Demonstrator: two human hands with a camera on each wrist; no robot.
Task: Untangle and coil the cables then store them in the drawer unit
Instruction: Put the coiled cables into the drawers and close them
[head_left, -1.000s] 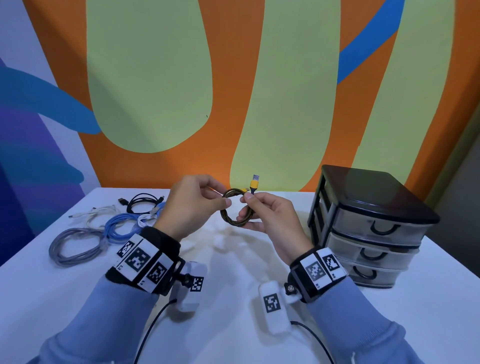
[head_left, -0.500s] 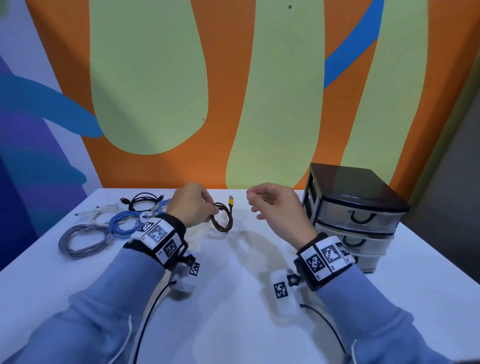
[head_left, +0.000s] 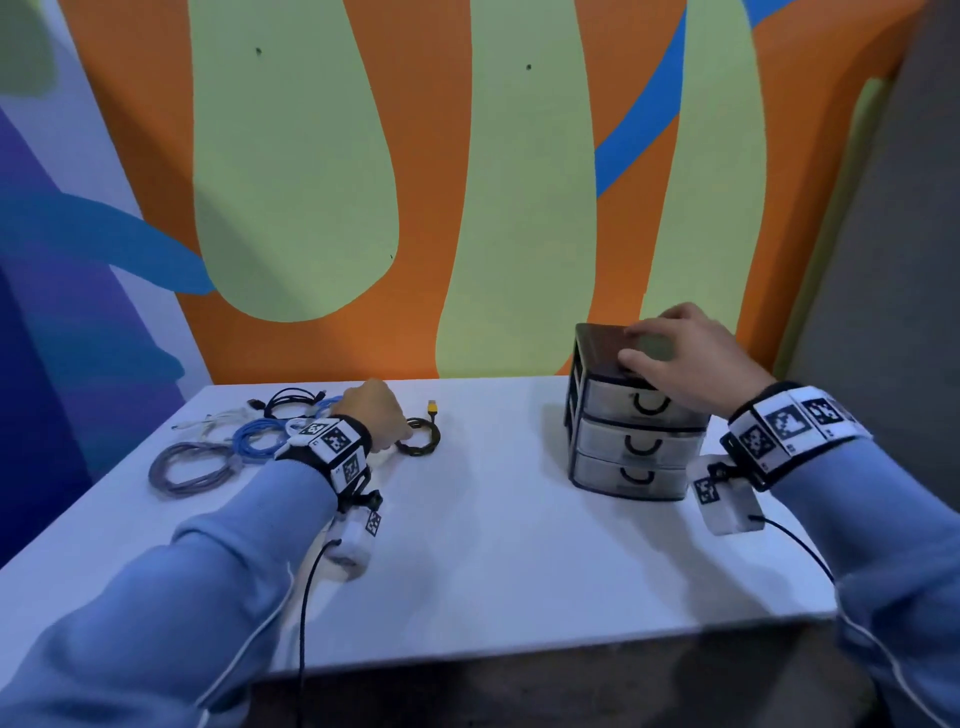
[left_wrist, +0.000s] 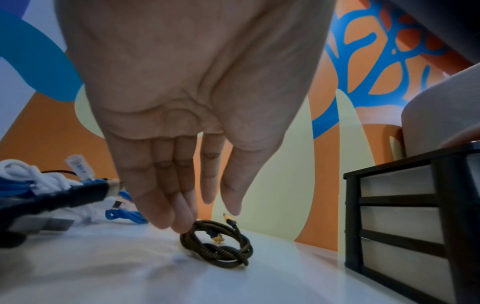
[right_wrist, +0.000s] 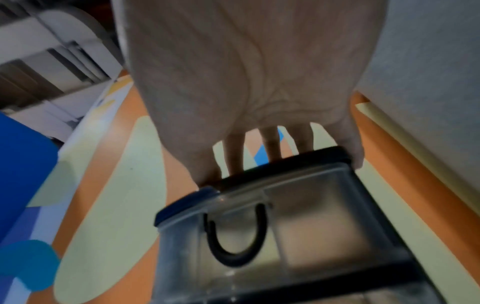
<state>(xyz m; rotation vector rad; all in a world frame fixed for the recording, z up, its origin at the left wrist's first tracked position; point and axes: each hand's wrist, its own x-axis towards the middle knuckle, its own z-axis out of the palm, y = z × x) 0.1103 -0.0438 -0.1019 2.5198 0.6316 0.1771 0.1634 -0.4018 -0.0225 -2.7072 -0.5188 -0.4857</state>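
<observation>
Coiled cable lies flat on the worktop, left of centre, well apart from the drawer unit. Dark braided jacket, yellow plugs; one plug sticks out past the ring on the far side.

Left hand: fingers straight and pointing down, fingertips touching the near rim of the coil. The thumb hangs just above the ring and clear of it. Nothing is clamped; this grip is apart.

Right hand: spread flat on the unit's black lid, fingers reaching over the far edge, thumb at the front edge above the top drawer. It presses on the unit and does not curl round it. All three drawers look closed.

Other cables sit at the far left of the worktop: grey coil, blue coil, black cable and some white cable, too tangled to sort out from here.

Handling, my estimate:
- The coil is light and small, and one hand will lift it.
- The braid looks stiff and springy, so the loops are likely to spread if let go. Pinch across all turns at one point on the rim, not a single strand.
- Keep off the plug ends; pulling there would unwind the ring.
- The unit looks like light plastic and may slide when a drawer is pulled, so the hand on the lid is useful.
</observation>
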